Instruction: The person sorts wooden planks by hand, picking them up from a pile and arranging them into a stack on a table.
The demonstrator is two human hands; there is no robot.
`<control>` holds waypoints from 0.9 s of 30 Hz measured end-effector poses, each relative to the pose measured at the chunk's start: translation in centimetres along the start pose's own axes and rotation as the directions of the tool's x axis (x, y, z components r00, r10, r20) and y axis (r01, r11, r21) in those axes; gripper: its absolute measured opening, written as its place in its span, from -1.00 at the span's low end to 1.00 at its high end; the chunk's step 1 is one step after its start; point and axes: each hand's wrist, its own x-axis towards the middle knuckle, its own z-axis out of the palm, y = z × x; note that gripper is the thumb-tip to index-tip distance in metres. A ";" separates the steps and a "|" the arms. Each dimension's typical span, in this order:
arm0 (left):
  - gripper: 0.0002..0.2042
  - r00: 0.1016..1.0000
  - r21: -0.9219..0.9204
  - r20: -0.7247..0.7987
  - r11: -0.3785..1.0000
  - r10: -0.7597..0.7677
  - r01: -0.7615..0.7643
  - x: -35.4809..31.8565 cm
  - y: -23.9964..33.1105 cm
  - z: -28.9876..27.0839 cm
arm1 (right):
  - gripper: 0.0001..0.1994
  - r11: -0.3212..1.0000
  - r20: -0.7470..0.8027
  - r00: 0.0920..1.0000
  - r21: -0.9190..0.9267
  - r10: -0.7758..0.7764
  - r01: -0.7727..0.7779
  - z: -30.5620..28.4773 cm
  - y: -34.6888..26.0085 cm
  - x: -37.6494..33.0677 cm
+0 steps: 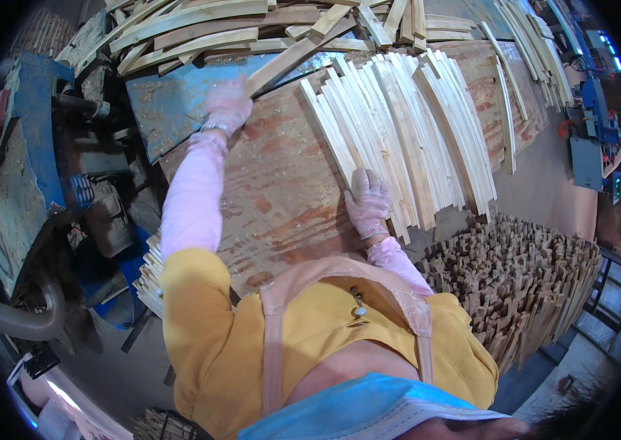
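My left hand (pixel 227 106), in a pale knit glove, is closed at the near end of a brownish wooden strip (pixel 292 60). That strip slants up to the right, its far end among the loose pile. My right hand (pixel 369 202), gloved too, is closed over the near part of the leftmost pale strip in a row of wooden strips (pixel 413 132). Its thumb and fingers lie close together, and the palm side is hidden. The row's strips are slightly curved and lie side by side on a worn wooden tabletop (pixel 274 176).
A loose pile of wooden strips (pixel 200 33) covers the far side beyond a blue metal plate (pixel 167 99). Machinery (pixel 31 139) with a grey hose (pixel 39 323) stands at left. At right is a dense stack of upright wood pieces (pixel 516 279). A few strips (pixel 505 110) lie farther right.
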 end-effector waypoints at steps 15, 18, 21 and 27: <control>-0.54 0.966 -0.801 0.234 0.585 0.110 0.128 -10.8 7.8 1.8 | -0.47 0.335 0.696 0.710 0.647 0.106 -0.685 -1.7 -5.6 11.8; -0.39 0.992 -0.471 -0.123 0.880 0.000 -0.059 -0.5 9.2 0.9 | -0.51 0.436 0.715 0.689 0.585 0.122 -0.684 -4.0 -2.6 9.6; -0.32 0.986 -0.300 -0.150 0.947 0.069 -0.112 9.1 14.7 -2.3 | -0.52 0.556 0.660 0.734 0.554 0.160 -0.620 -5.2 1.5 7.0; -0.45 0.999 -0.027 -0.042 0.999 0.020 -0.021 21.5 17.2 -2.1 | -0.54 0.768 0.480 0.799 0.331 0.363 -0.548 -11.3 8.7 8.2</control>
